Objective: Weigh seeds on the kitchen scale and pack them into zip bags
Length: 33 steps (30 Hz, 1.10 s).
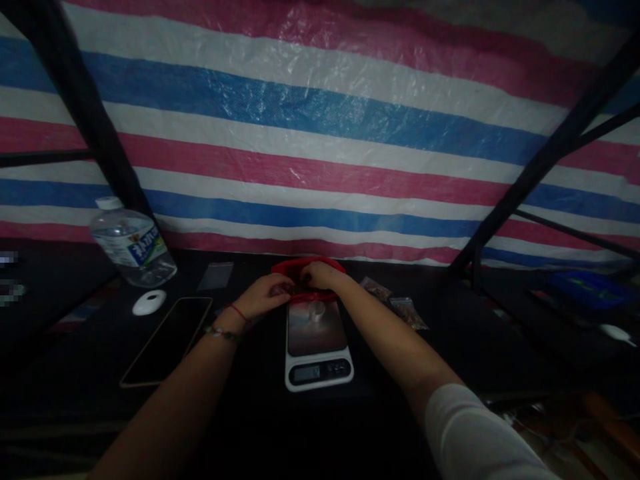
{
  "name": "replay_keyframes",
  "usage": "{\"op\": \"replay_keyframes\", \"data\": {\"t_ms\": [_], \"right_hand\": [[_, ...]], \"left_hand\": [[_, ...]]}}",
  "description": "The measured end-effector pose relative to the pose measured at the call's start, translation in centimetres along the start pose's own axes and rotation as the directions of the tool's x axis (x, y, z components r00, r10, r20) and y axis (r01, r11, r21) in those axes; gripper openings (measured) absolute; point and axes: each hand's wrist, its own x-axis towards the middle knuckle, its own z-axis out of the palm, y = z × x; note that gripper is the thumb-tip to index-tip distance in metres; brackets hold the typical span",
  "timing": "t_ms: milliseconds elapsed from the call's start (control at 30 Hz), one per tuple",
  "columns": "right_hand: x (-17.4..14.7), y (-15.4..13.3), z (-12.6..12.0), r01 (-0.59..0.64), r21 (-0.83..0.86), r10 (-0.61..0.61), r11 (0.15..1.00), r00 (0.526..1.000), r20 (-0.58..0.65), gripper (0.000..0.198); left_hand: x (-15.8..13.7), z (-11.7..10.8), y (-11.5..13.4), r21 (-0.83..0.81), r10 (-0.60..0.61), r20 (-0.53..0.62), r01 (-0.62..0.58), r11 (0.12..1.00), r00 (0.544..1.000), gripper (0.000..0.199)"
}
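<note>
A red container (310, 261) stands behind a white kitchen scale (320, 385); dark contents show inside it. My right hand (320, 275) reaches into the container with its fingers curled down, and what they pinch is hidden. At the container's left edge, my left hand (265, 295) is bent round something small and shiny that I cannot make out. A small pale, ring-like object (317, 311) rests on the scale's metal plate (315, 337). The scale's display is lit, but its digits are too dim to read surely.
Right of the scale lie two small zip bags (409, 312) with brown contents. Leftward are a flat clear bag (216, 275), a phone (167, 343), a white mouse (149, 303) and a large bottle (133, 243). Black frame posts (500, 193) slant before a striped sheet (320, 153).
</note>
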Motion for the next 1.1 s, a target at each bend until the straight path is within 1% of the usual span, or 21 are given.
{"op": "replay_keyframes", "data": {"t_ms": [100, 200, 267, 333, 433, 467, 500, 567, 633, 700, 733, 800, 867, 900, 967, 1000, 1033, 1067, 1100], "right_hand": [[-0.4, 0.2, 0.1, 0.015, 0.041, -0.014, 0.999, 0.999, -0.043, 0.03], [-0.9, 0.3, 0.2, 0.038, 0.083, -0.033, 0.996, 0.997, -0.066, 0.033], [-1.2, 0.2, 0.1, 0.076, 0.122, -0.067, 0.99, 0.995, -0.076, 0.035], [-1.7, 0.2, 0.0, 0.11, 0.15, -0.089, 0.983, 0.986, -0.144, 0.036], [-2.9, 0.1, -0.4, 0.088, 0.172, -0.03, 0.981, 0.95, -0.312, 0.026], [-3.6, 0.1, -0.4, 0.076, 0.192, -0.004, 0.978, 0.937, -0.35, 0.023], [-4.5, 0.1, -0.4, 0.076, 0.221, 0.011, 0.972, 0.929, -0.369, 0.025], [-6.4, 0.0, -0.2, 0.121, 0.28, -0.009, 0.953, 0.929, -0.369, 0.036], [-8.3, -0.3, 0.5, 0.193, 0.318, -0.08, 0.928, 0.938, -0.337, 0.031], [-9.9, -0.8, 1.3, 0.211, 0.324, -0.113, 0.922, 0.949, -0.295, 0.044], [-10.4, -1.1, 1.7, 0.212, 0.325, -0.117, 0.922, 0.95, -0.289, 0.047], [-10.8, -1.7, 2.2, 0.21, 0.339, -0.112, 0.917, 0.951, -0.288, 0.043], [-10.6, -1.9, 2.1, 0.211, 0.355, -0.092, 0.911, 0.942, -0.323, 0.037], [-10.4, -1.9, 1.8, 0.207, 0.355, -0.072, 0.912, 0.931, -0.358, 0.035], [-9.5, -1.5, 1.0, 0.184, 0.329, -0.017, 0.926, 0.892, -0.451, 0.033], [-9.0, -1.3, 0.5, 0.165, 0.305, 0.005, 0.938, 0.873, -0.488, 0.032], [-8.4, -1.0, 0.1, 0.145, 0.278, 0.015, 0.949, 0.864, -0.503, 0.034], [-7.9, -0.8, -0.3, 0.124, 0.249, 0.015, 0.961, 0.871, -0.491, 0.036], [-7.3, -0.6, -0.6, 0.092, 0.217, 0.018, 0.972, 0.889, -0.458, 0.04]], "left_hand": [[-0.1, 0.0, -0.4, 0.083, 0.06, -0.158, -0.048, 0.995, 0.986, 0.042], [-0.1, -0.3, -0.5, 0.166, 0.094, -0.249, -0.053, 0.985, 0.964, 0.043], [-0.1, -0.7, -0.4, 0.211, 0.097, -0.275, -0.039, 0.977, 0.957, 0.044], [-0.2, -1.2, -0.3, 0.249, 0.087, -0.282, -0.015, 0.968, 0.956, 0.045], [-0.4, -1.8, -0.2, 0.303, 0.065, -0.296, 0.029, 0.953, 0.953, 0.048], [-0.4, -1.9, -0.1, 0.319, 0.057, -0.309, 0.048, 0.946, 0.949, 0.048], [-0.4, -1.9, 0.1, 0.332, 0.049, -0.326, 0.066, 0.941, 0.944, 0.047], [-0.2, -1.6, 0.8, 0.347, 0.042, -0.362, 0.093, 0.933, 0.931, 0.044], [0.2, -0.9, 1.6, 0.35, 0.061, -0.374, 0.08, 0.933, 0.926, 0.041], [0.7, -0.1, 2.4, 0.356, 0.101, -0.343, 0.029, 0.934, 0.934, 0.04], [0.8, 0.2, 2.8, 0.361, 0.122, -0.321, 0.003, 0.933, 0.939, 0.041], [1.1, 0.7, 3.3, 0.373, 0.145, -0.278, -0.033, 0.927, 0.95, 0.04], [1.2, 0.7, 3.8, 0.385, 0.134, -0.23, -0.036, 0.922, 0.964, 0.034], [1.3, 0.6, 3.9, 0.39, 0.114, -0.2, -0.028, 0.92, 0.973, 0.029], [1.8, 0.2, 4.3, 0.404, 0.054, -0.123, 0.001, 0.915, 0.991, 0.022], [2.2, 0.0, 4.4, 0.413, 0.014, -0.08, 0.02, 0.911, 0.997, 0.022], [2.8, -0.1, 4.5, 0.421, -0.031, -0.032, 0.042, 0.906, 0.999, 0.025], [3.4, -0.2, 4.4, 0.427, -0.083, 0.015, 0.069, 0.902, 0.996, 0.027], [4.1, -0.1, 4.3, 0.424, -0.133, 0.071, 0.091, 0.901, 0.989, 0.027]]}}
